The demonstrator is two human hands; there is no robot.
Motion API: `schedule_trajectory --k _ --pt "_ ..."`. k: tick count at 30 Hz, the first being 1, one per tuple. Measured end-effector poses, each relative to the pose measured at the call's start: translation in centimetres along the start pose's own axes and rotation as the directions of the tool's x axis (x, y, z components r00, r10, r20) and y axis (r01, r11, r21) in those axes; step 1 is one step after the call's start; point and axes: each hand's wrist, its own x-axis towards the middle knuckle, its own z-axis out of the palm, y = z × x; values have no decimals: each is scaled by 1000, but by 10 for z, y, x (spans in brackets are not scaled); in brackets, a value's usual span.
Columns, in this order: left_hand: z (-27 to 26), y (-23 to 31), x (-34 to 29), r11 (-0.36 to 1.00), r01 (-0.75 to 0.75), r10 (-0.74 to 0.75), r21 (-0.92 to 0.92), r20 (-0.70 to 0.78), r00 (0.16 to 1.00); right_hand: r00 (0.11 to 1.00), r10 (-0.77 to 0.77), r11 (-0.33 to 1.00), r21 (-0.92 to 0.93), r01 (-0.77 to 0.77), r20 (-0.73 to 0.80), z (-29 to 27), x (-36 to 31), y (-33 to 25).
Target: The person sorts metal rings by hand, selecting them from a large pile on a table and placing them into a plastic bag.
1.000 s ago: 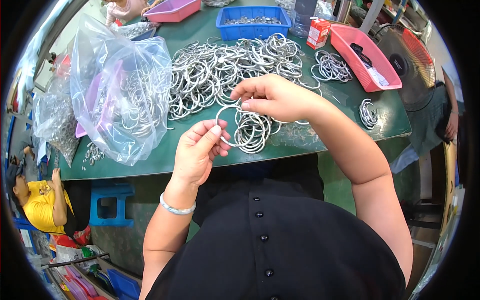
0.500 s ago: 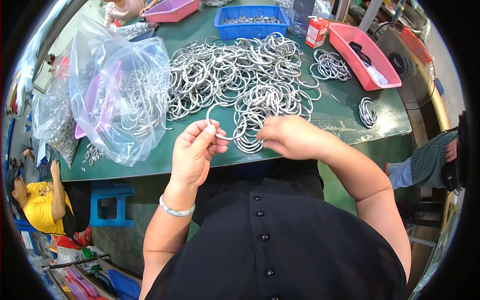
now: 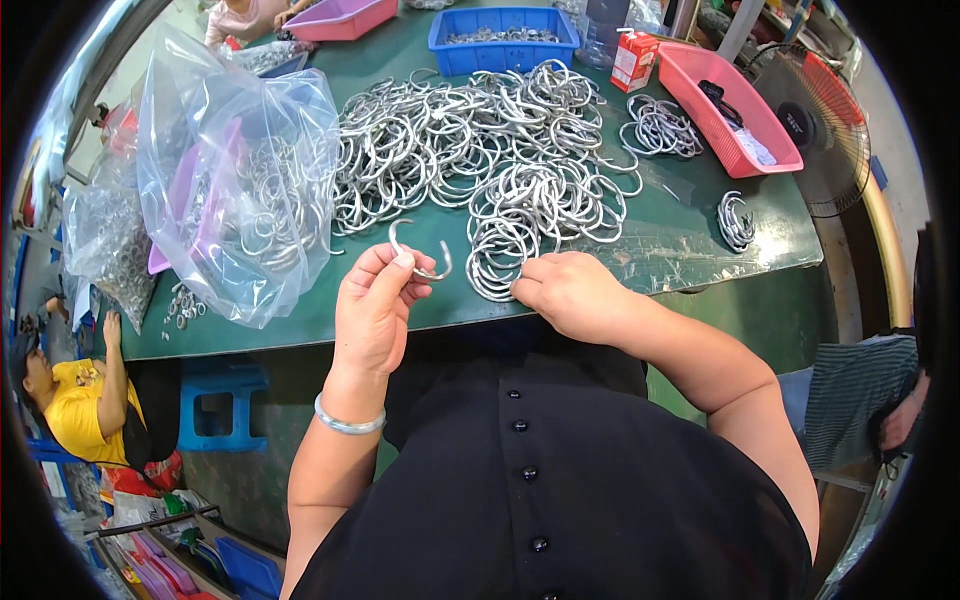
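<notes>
My left hand (image 3: 375, 300) pinches an open, C-shaped silver metal ring (image 3: 446, 262) between thumb and fingers, above the table's near edge. Its gap faces up and away from me. My right hand (image 3: 575, 295) is at the near edge of a large heap of similar metal rings (image 3: 430, 150), its fingers bent together against a bunch of rings (image 3: 492, 270). What lies between those fingertips is hidden. A clear plastic bag (image 3: 290, 190) with more rings in it stands left of the heap.
Small metal pieces (image 3: 183, 305) lie at the table's left edge, by a bag of parts (image 3: 110, 245). A blue tray (image 3: 503, 55) is behind the heap. To the right are smaller ring piles (image 3: 735, 222), a pink basket (image 3: 740, 130) and a fan (image 3: 815, 130). Other people are nearby.
My left hand has drawn slightly left, and the ring in it has turned so its gap faces up. My right hand has shifted slightly, its fingers still at the rings. A person at right has moved.
</notes>
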Motion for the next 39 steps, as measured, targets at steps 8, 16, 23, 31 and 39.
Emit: schedule_trajectory --k 8,16,23,31,39 --pt "-8 -6 -5 999 7 -8 -36 -26 1000 995 -48 995 -90 40 -90 6 -2 1" --pt "-8 -15 -11 996 64 -65 -65 -13 998 970 -84 992 74 103 -227 -5 3 -2" --pt "6 -19 -18 983 183 -183 -29 1 983 943 -115 975 145 167 -314 -11 7 -6" --pt "15 -18 -23 969 238 -236 -64 46 971 936 -37 939 307 153 -350 -7 6 -9" --pt "16 -16 -25 980 190 -184 -61 95 978 901 -116 956 198 215 -419 -7 6 -7"
